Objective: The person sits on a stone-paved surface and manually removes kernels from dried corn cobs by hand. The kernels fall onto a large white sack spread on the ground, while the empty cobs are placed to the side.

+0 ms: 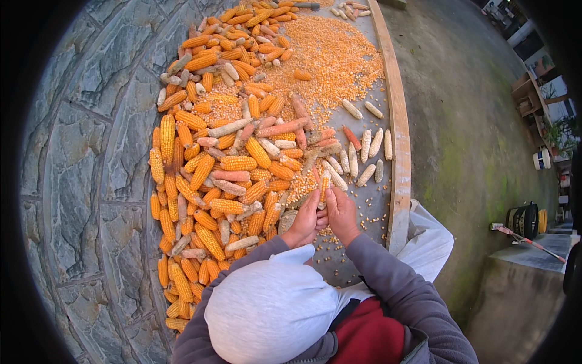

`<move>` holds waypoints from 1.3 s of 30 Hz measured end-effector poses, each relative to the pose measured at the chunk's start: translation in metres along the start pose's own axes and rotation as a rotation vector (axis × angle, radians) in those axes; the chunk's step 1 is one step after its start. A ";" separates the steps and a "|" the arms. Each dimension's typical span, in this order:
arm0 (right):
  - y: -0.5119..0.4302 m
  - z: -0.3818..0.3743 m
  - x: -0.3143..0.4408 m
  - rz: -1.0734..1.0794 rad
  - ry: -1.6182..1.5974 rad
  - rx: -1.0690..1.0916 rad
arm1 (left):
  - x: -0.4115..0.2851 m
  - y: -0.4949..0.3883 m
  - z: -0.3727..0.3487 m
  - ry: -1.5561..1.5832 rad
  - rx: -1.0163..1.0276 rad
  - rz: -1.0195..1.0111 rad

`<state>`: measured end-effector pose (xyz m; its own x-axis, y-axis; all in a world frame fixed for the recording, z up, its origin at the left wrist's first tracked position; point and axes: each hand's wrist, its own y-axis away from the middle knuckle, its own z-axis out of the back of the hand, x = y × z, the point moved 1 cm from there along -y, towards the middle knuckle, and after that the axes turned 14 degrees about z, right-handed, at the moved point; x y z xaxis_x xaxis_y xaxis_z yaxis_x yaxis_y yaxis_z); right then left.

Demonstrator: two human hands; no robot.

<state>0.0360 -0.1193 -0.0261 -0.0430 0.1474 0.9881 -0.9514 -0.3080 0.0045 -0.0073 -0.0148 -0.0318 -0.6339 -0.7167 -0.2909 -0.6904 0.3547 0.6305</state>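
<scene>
Both of my hands meet around a partly shelled corn cob (325, 183), which points away from me. My left hand (305, 220) grips it from the left and my right hand (342, 214) from the right, thumbs close together. Loose yellow kernels (301, 187) lie just left of the cob. A big heap of unshelled yellow corn ears (227, 206), mixed with bare cobs, spreads to the left. Pale bare cobs (366, 145) lie beyond my right hand, and a wide pile of shelled kernels (332, 54) is farther off.
A wooden board (394, 100) edges the grey surface on the right. Along the left runs a stone wall (127, 136). White cloth (425, 241) hangs by the board's near end. On the far right are a black bucket (523, 218) and a long-handled tool (529, 243).
</scene>
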 end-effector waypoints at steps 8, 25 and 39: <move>-0.006 0.008 0.018 0.144 0.019 0.070 | -0.002 -0.001 0.006 0.003 0.091 -0.039; -0.009 0.015 -0.010 0.098 -0.005 0.102 | 0.002 -0.001 0.006 -0.115 0.008 -0.107; -0.008 0.017 -0.027 0.193 0.125 0.099 | 0.004 -0.003 -0.003 -0.246 -0.116 -0.169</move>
<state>0.0501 -0.1370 -0.0506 -0.2646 0.1905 0.9453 -0.8875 -0.4315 -0.1615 -0.0069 -0.0200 -0.0329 -0.5883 -0.5878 -0.5553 -0.7581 0.1619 0.6318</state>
